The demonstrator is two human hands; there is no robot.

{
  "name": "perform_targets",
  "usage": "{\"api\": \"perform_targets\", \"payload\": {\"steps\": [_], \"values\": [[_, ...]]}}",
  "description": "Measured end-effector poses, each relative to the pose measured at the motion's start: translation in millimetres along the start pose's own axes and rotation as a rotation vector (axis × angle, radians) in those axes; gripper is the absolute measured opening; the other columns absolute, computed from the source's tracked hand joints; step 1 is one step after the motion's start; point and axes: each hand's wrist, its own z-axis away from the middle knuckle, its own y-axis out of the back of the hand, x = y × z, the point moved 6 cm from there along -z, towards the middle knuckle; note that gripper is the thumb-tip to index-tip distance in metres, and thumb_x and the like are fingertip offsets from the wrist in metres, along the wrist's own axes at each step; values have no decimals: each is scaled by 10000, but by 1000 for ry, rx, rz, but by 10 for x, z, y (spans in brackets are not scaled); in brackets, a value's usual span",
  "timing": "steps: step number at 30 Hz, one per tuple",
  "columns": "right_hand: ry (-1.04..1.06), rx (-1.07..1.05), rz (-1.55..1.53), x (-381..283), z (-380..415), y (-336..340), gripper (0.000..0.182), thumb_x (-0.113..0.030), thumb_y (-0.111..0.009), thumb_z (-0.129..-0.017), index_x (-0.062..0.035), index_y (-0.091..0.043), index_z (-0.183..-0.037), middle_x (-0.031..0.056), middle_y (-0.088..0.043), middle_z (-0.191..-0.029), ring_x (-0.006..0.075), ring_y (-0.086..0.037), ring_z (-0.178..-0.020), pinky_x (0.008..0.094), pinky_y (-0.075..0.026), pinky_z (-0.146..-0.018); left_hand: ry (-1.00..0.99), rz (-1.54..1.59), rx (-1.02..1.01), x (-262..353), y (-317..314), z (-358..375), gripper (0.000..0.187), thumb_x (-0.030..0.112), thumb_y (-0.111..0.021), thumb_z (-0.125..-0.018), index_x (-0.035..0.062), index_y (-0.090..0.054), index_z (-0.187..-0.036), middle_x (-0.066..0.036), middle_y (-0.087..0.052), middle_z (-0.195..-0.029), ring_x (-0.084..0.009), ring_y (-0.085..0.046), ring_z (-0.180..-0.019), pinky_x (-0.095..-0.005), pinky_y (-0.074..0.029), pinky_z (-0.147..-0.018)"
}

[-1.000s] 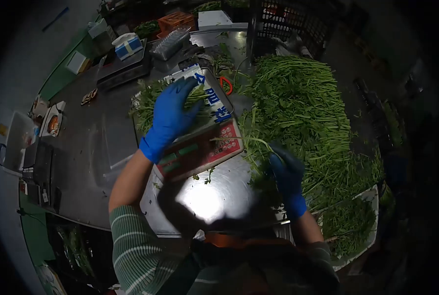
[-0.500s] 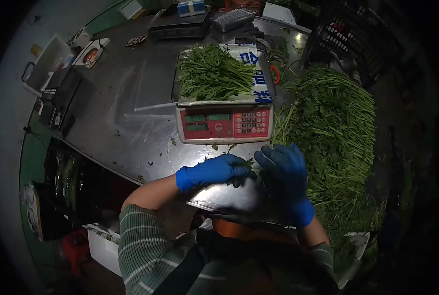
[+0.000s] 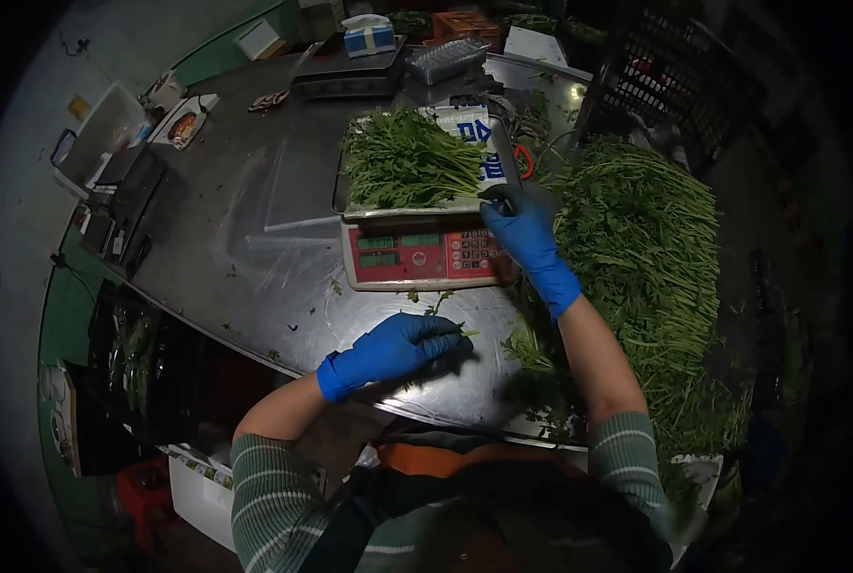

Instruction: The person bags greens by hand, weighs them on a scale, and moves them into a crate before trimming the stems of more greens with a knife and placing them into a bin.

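2 blue-gloved hands working, left hand [image 3: 398, 349] pinching 1 green stem [image 3: 457, 333] lying crosswise above the steel table [image 3: 255, 239], right hand [image 3: 522, 227] gripping greens at 1 scale [image 3: 422, 250], 1 bunch [image 3: 409, 158] lying on its tray, stems pointing right

Right hand [image 3: 525, 229] now up at the scale pan [image 3: 350, 181], away from left hand [image 3: 403, 349].

dim overall | overhead glare on steel table [image 3: 255, 239] | black fisheye vignette, curved edges | soft focus
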Motion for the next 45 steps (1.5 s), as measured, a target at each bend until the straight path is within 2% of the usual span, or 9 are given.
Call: {"api": "perform_targets", "payload": {"steps": [5,15,20,28,31,34,38,42,45], "values": [[24,-211,903,443,-542,-577,193,-241,-586,-716,-65,-627,-783,143,-605,-747,306,-593,-686,374,-470,-617,-68,-211,234,-89,340,133,320,297,-543,-824,84,-559,-1062,-110,-622,-928,-214,-606,-849,-288,-466,-735],[280,-179,903,-33,-435,-488,117,-191,-581,-703,-96,-590,-771,95,-569,-810,304,-567,-671,396,-452,-550,-412,-555,441,224,870,-430,307,192,-555,-764,108,-562,-1060,-94,-588,-921,-253,-576,-745,-318,-460,-678],[395,-265,825,-441,-316,-351,100,-149,-567,-705,-101,-558,-792,90,-562,-790,277,-564,-679,381,-450,-534,-739,-1233,952,584,1151,-968,325,131,-527,-689,122,-573,-1011,-109,-571,-904,-274,-515,-904,-381,-384,-816],[212,-280,1027,-154,-471,-417,217,-228,-556,-722,-143,-607,-915,120,-587,-719,281,-583,-642,342,-470,-533,-690,-1205,720,447,1283,-1355,127,122,-516,-643,102,-572,-755,-83,-536,-688,-253,-517,-743,-367,-392,-730],[-408,61,-128,29,-561,-275,218,-173,-551,-743,-4,-614,-866,29,-567,-582,86,-484,-447,214,-390,-443,-760,-1225,797,742,1343,-1318,112,100,-526,-631,98,-551,-739,-89,-514,-658,-269,-502,-699,-379,-389,-688],[-564,290,-342,43,-460,371,191,-148,-548,-749,-7,-607,-864,24,-557,-585,75,-472,-459,201,-366,-438,-747,-1231,813,895,1478,-1372,103,104,-527,-646,94,-555,-745,-90,-509,-667,-283,-494,-700,-387,-391,-697],[-37,665,113,-866,372,1830,138,-56,-504,-785,-14,-622,-843,20,-565,-649,81,-459,-514,226,-389,-496,-525,-1312,640,682,1645,-1727,287,231,-571,-705,95,-571,-958,-130,-561,-901,-308,-506,-903,-418,-364,-856],[-368,1050,618,-604,2065,3739,255,-172,-570,-775,-33,-598,-987,93,-576,-730,156,-542,-642,292,-443,-568,-437,-1272,501,91,1497,-2054,600,418,-585,-721,96,-435,-1205,-157,-442,-1209,-330,-379,-1144,-442,-266,-970],[-1038,491,1806,-617,2585,4033,421,-204,-634,-718,-45,-537,-1096,159,-573,-935,260,-564,-823,380,-468,-671,-214,-1165,409,276,1501,-1986,743,502,-584,-698,94,-348,-1272,-140,-338,-1312,-342,-276,-1224,-455,-214,-998]]}}
